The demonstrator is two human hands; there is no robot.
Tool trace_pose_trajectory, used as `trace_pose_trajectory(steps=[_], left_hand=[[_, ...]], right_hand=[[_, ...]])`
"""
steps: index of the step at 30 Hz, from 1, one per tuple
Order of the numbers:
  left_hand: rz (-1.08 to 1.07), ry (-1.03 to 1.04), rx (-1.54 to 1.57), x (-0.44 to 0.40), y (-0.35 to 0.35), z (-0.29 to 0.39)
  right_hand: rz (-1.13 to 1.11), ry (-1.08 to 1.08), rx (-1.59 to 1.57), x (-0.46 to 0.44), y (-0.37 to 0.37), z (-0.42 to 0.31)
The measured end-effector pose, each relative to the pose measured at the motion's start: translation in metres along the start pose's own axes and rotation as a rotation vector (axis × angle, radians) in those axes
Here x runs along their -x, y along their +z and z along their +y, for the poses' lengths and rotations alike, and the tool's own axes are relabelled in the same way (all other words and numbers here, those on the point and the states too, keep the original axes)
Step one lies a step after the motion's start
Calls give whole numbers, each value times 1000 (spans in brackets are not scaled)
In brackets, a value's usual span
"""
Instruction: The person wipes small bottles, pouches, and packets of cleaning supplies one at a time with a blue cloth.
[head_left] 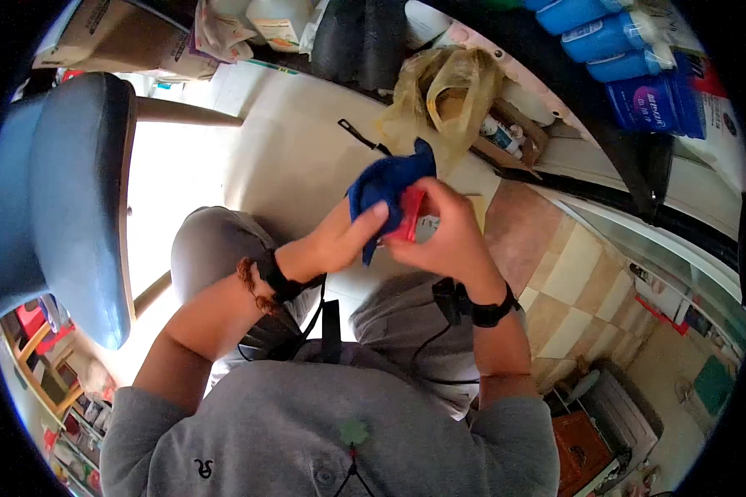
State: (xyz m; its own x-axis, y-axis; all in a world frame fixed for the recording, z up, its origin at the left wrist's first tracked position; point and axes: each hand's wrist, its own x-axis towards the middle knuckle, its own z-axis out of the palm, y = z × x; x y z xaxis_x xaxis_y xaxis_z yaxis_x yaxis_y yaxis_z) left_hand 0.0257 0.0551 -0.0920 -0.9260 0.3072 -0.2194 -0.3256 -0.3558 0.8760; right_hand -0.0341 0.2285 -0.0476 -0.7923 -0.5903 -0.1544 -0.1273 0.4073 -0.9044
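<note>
My left hand (pixel 336 238) is closed on a dark blue cloth (pixel 383 184), with the thumb pressed onto its front. The cloth bunches up against a small red object (pixel 409 217), which looks smooth and shiny; its kind I cannot make out. My right hand (pixel 449 238) grips this red object from the right, thumb below and fingers above. Both hands are raised in front of my knees. Beyond the cloth, a black handle (pixel 358 132) shows over the pale floor; its other end is hidden.
A blue padded chair (pixel 79 207) stands at the left. Ahead are a yellowish plastic bag (pixel 464 91) and a cardboard box (pixel 514 145) with bottles in it. Blue packages (pixel 609 41) fill a shelf at the upper right. Tan checked tiles (pixel 568 282) lie to the right.
</note>
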Motion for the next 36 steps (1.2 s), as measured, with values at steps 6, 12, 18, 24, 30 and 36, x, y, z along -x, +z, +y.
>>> trace_pose_trajectory(steps=[6, 12, 18, 24, 30, 36], left_hand=[[44, 40, -180, 13, 0, 0], [-104, 430, -812, 7, -9, 17], [-112, 399, -777, 5, -12, 28], [-217, 491, -643, 8, -21, 25], [132, 20, -102, 8, -6, 18], [122, -407, 638, 2, -11, 25]], right_hand=[[181, 47, -200, -10, 1, 19], [121, -8, 22, -11, 6, 12], [204, -54, -80, -7, 5, -14], [197, -66, -204, -10, -6, -9], [191, -106, -110, -2, 9, -20], [155, -256, -285, -8, -18, -14]])
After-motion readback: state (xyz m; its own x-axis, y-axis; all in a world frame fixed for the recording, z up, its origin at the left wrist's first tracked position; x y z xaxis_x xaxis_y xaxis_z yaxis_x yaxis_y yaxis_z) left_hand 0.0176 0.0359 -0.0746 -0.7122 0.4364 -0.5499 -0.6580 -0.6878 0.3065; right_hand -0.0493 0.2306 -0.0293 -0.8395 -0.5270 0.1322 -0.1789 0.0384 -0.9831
